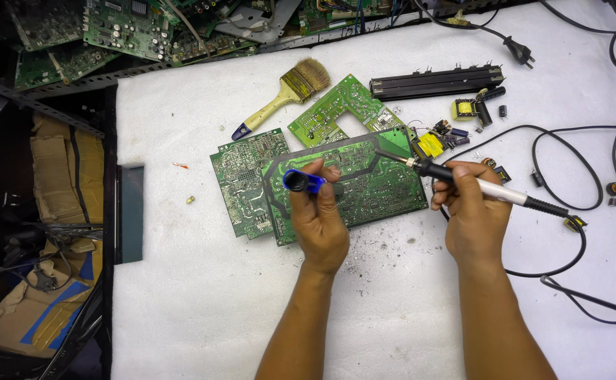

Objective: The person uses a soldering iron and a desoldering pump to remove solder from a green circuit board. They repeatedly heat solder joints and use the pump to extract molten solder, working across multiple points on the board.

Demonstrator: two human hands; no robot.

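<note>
On the white table, my left hand is closed around a blue desoldering pump, upright over the big green circuit board; my right hand grips a soldering iron, its tip touching the board's upper part, near a paintbrush

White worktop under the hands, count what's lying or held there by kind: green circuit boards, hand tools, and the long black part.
Green circuit boards: 3
Hand tools: 3, the blue desoldering pump in the left hand, the soldering iron in the right hand, the yellow-handled paintbrush
Long black finned bar: 1
Total: 7
</note>
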